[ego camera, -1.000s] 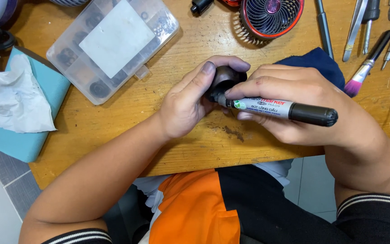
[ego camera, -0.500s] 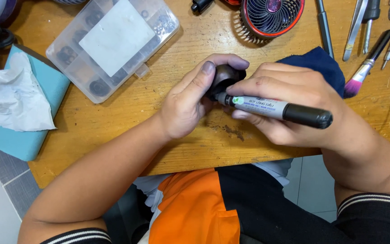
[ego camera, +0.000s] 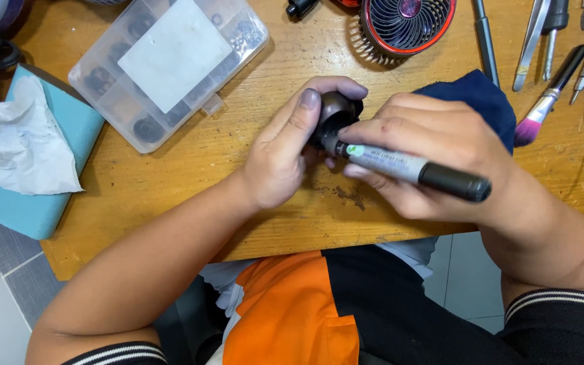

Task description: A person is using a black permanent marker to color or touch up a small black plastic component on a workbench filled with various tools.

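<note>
A person seated at the near edge of a wooden table (ego camera: 170,169) works on a small dark round part (ego camera: 336,115), held above the middle of the tabletop. The left hand (ego camera: 285,152) grips the part, thumb and forefinger curled around its rim and pinching it from both sides. The right hand (ego camera: 434,155) holds a grey marker pen with a black cap end (ego camera: 407,165), fingers pressed together around the barrel, its tip touching the open face of the part. Just behind the right hand lies a dark blue cloth (ego camera: 481,101). Toward the far left corner sits a clear plastic compartment box (ego camera: 167,64) with a white label on its lid and small dark pieces inside. At the left edge, a teal pad (ego camera: 28,209) overhangs the table, carrying a crumpled white tissue (ego camera: 18,138). A small red-rimmed fan (ego camera: 407,23) rests at the far edge, and a pink-bristled brush (ego camera: 549,94) lies among metal hand tools (ego camera: 535,34) toward the far right corner.
</note>
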